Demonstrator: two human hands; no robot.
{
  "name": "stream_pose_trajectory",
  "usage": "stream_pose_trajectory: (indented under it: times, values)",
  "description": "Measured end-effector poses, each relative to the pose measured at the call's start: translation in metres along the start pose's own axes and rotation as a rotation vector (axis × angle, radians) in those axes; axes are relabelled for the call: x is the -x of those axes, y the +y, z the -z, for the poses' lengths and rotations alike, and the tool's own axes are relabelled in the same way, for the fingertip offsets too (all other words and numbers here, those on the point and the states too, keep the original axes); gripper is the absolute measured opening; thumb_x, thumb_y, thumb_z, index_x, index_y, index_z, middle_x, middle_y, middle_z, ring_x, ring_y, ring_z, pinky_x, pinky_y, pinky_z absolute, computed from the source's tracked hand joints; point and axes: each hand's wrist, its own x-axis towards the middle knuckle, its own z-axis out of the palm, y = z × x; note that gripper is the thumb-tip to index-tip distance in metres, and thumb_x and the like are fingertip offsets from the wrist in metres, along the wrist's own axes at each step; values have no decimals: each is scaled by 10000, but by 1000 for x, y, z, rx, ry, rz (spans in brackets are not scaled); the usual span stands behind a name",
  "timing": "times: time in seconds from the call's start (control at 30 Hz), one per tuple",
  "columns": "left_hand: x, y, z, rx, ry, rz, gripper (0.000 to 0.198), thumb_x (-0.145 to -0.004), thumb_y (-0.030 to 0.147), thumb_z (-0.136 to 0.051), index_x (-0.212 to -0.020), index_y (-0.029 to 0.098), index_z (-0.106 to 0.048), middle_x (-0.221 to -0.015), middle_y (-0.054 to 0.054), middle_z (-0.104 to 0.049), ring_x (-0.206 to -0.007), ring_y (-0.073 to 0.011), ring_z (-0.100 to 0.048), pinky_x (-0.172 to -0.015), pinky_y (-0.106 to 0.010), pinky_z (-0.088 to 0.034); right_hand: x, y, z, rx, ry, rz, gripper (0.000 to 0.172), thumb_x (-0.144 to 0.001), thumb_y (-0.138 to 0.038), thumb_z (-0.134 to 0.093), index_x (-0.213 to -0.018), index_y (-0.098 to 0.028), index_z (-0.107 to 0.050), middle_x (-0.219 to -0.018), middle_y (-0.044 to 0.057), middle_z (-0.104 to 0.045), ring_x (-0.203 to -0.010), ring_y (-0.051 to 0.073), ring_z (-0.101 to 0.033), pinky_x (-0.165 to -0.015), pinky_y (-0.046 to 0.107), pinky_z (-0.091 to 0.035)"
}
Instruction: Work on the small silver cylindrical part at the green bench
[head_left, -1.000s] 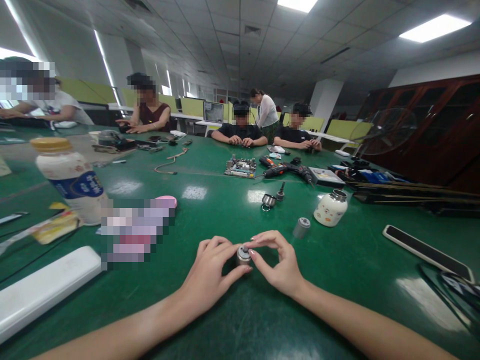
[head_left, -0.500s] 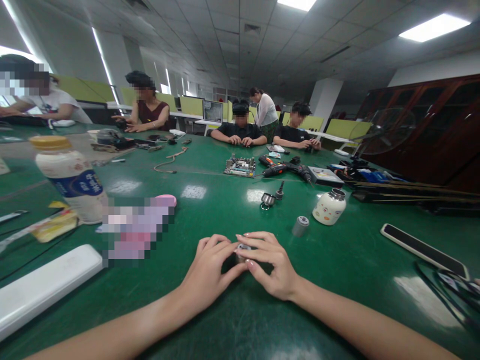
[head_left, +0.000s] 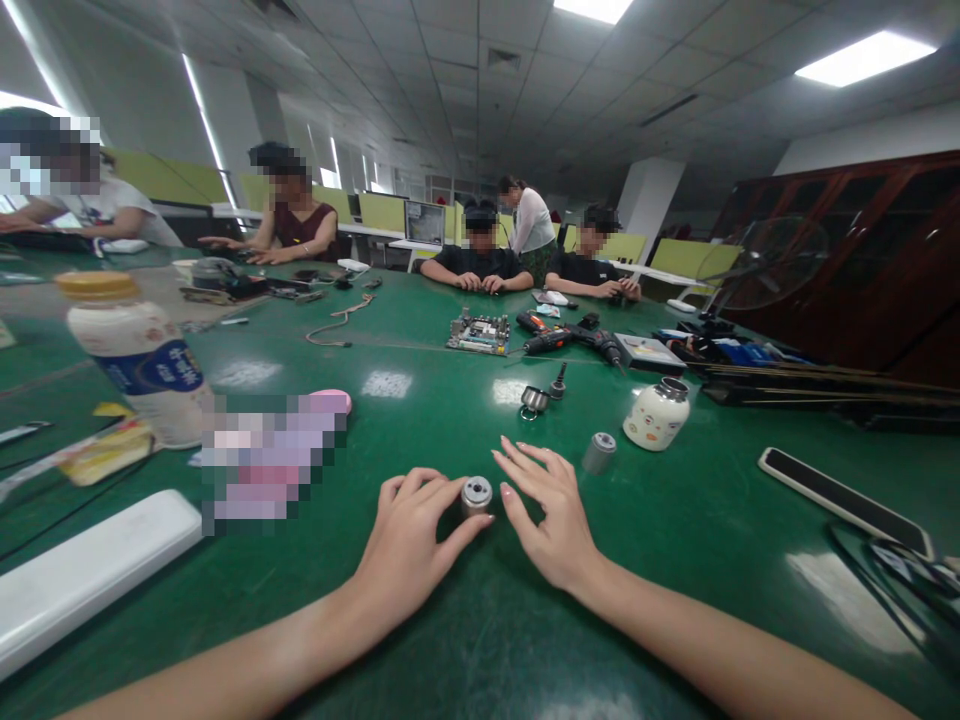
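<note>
Upright on the green table (head_left: 420,650) stands a small silver metal cylinder (head_left: 477,497), its round top showing a dark hole in the centre. My left hand (head_left: 416,525) has thumb and fingers closed about its left side and front. My right hand (head_left: 546,505) is open just to the right, fingers spread and apart from the cylinder. Beyond my right fingertips is a second, similar grey cylinder (head_left: 600,453). Farther off sit a steel cap with a ring (head_left: 533,402) and a dark, narrow-necked part (head_left: 557,381). To their right is an uncapped white flask (head_left: 658,413) with small printed pictures.
A milk bottle (head_left: 139,360), a blurred pink-purple item (head_left: 277,455) and a long white case (head_left: 97,570) lie left. At right is a phone (head_left: 847,500) with cables (head_left: 892,560). Farther back are a circuit board (head_left: 480,334), power drills (head_left: 570,340) and several people.
My right hand has come off the metal cylinder and moved right, its fingers spreading. The cylinder's top is now uncovered. My left hand has stayed at it.
</note>
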Motion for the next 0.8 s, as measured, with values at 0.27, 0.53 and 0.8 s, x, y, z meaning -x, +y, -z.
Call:
stream_pose_trajectory:
  times: [0.27,0.53,0.8]
  values:
    - [-2,0,0,1,0,48,243,-858,445,-612,-1004,258,-667,-897,-8,-681,-860,-216,-548,-761,-349,-339,2,-3,-7,195,-270,-118,465,-867,-326,-564,-1321,-224,-542,-1379,116,-509,-1298,316,-442,-1087,570,-271]
    - [-1,-1,-1,3,10,52,268,-856,460,-609,-1008,247,-666,-903,-16,-678,-854,-216,-553,-756,-347,-353,8,-2,-7,194,-264,-81,484,-926,-338,-477,-1385,-185,-460,-1415,141,-460,-1340,304,-394,-1105,567,-267]
    - [-2,-6,-4,75,-8,33,226,-857,366,-627,-1039,232,-643,-936,-36,-668,-875,-226,-562,-776,-373,-397,4,-5,2,65,-127,129,595,-920,-274,-465,-1477,-221,-263,-1515,91,-310,-1404,240,-285,-1140,508,-245]
